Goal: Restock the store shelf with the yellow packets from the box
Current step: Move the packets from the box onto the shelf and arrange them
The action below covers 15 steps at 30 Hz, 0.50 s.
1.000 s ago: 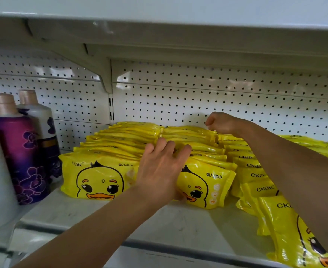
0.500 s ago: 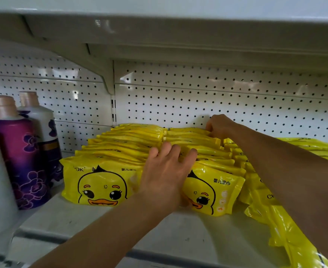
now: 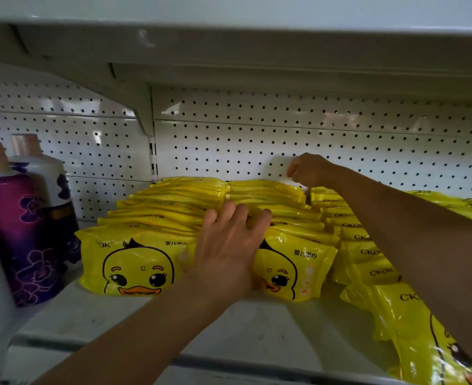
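Glossy, crinkled yellow packets (image 3: pixel 207 207) were ranked toward the shelf's (image 3: pixel 257 329) back edge. The left hand (image 3: pixel 226 254) was pressed flat against them; the right hand (image 3: pixel 309 169) seemed curled behind them.

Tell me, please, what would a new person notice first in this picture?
First, the rows of yellow packets with a duck face, standing on the white shelf in the middle. The left hand presses flat against the front packets, between two duck faces, while the right hand reaches to the back of the rows, near the pegboard wall; its fingers are curled, and what they hold is unclear. At the left stands a purple bottle with flowers.
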Available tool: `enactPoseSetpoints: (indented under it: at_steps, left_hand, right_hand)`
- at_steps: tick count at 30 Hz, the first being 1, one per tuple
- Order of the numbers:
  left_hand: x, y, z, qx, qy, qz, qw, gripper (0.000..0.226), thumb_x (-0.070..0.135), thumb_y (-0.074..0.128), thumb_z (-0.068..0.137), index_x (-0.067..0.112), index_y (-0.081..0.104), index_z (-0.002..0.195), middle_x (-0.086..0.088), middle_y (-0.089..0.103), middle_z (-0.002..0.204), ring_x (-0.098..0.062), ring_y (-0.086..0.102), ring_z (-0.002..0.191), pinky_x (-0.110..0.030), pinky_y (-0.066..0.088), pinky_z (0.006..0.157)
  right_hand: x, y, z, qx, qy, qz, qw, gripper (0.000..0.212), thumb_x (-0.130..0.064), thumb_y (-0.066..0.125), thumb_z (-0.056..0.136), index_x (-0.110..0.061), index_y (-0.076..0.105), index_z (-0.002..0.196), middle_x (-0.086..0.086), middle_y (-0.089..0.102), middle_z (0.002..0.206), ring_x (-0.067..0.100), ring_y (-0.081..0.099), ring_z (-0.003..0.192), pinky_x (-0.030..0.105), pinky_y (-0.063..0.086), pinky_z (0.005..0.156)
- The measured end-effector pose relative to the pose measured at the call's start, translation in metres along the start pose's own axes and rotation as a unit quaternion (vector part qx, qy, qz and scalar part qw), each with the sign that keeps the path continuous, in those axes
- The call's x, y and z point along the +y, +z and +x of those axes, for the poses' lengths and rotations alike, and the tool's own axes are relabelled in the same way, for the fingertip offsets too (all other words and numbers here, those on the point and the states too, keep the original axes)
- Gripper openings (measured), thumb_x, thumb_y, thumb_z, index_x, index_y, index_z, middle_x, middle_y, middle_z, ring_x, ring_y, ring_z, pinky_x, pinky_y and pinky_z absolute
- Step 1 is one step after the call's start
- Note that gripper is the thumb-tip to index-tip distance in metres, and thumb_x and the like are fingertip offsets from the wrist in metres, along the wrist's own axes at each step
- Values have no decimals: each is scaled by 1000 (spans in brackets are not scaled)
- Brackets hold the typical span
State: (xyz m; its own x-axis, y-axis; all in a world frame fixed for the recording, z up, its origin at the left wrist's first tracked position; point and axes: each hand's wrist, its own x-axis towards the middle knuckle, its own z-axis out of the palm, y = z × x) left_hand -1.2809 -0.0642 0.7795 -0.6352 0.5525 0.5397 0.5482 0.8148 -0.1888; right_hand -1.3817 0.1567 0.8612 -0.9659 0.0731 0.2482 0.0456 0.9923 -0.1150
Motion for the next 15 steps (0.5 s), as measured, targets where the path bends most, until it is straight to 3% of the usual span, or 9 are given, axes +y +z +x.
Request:
enactPoseSetpoints:
  at_steps: [3,5,7,9,11,15]
  left_hand:
    - [3,0,-4,18,-1,-1,1000,108,54,76,60,34,8,142,0,41,125,-22,31,115,-34,24,83]
    - [3,-2,-8,25,-8,11,1000,123,63,81,39,32,20,141,-1,54,111,-23,43,102,-35,23,76]
    - [5,0,-11,76,-4,11,997,126,75,75,25,29,38,136,-5,60,105,-26,53,96,-38,27,81]
    - [8,5,-14,106,18,17,994,119,81,68,28,29,46,133,-9,59,117,-31,56,107,-50,34,96]
    - [12,8,-18,120,40,17,992,112,80,68,34,29,48,132,-11,56,126,-34,53,117,-58,30,101]
    - [12,14,-18,108,44,17,993,115,77,72,31,25,50,131,-11,61,117,-30,61,104,-54,43,94]
  right_hand:
    - [3,-13,-15,-80,9,75,994,28,-21,54,88,-2,65,105,14,63,100,21,57,83,31,44,71]
    - [5,-16,-25,-121,-3,61,991,30,-24,53,90,-2,64,107,13,63,100,23,56,85,34,45,76]
    - [5,-13,-33,-138,-21,3,990,29,-21,50,93,-2,62,112,13,62,112,27,58,99,37,46,88]
    - [6,-6,-37,-122,-25,-29,992,28,-16,52,93,-7,59,119,10,58,120,25,56,108,32,44,87]
    - [4,2,-39,-80,-24,-52,995,28,-11,54,92,-7,61,119,10,59,121,26,57,108,27,41,81]
    - [0,13,-37,-9,-24,-81,996,19,-4,54,89,4,67,100,15,63,111,30,60,100,33,48,86]
